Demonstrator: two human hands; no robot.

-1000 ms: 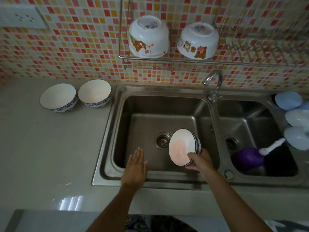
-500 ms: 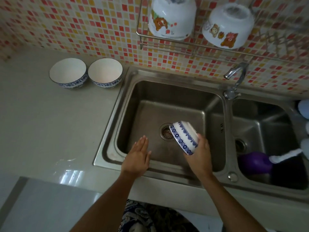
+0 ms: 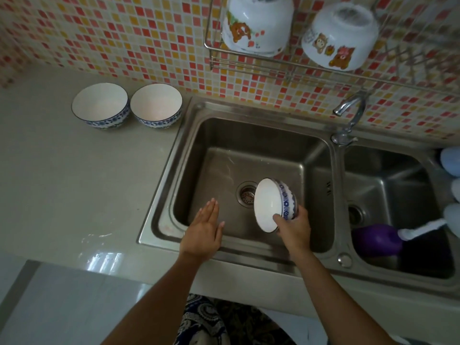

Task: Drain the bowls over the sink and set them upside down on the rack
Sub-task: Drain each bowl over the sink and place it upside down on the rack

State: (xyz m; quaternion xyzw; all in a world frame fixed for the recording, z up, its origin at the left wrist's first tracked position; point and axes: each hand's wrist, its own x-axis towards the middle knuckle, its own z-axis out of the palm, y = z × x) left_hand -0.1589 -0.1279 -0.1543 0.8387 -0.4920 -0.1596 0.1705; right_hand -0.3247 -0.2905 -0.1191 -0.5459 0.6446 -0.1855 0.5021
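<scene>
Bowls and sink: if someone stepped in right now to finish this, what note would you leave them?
Right hand grips a blue-patterned bowl, tipped on its side over the left basin, near the drain.
Left hand is open and holds nothing, flat over the basin's front edge.
Done: two cartoon bowls sit upside down on the wall rack.
Left: finish draining the held bowl and rack it upside down, then do the same for the two upright bowls on the counter left of the sink.
</scene>
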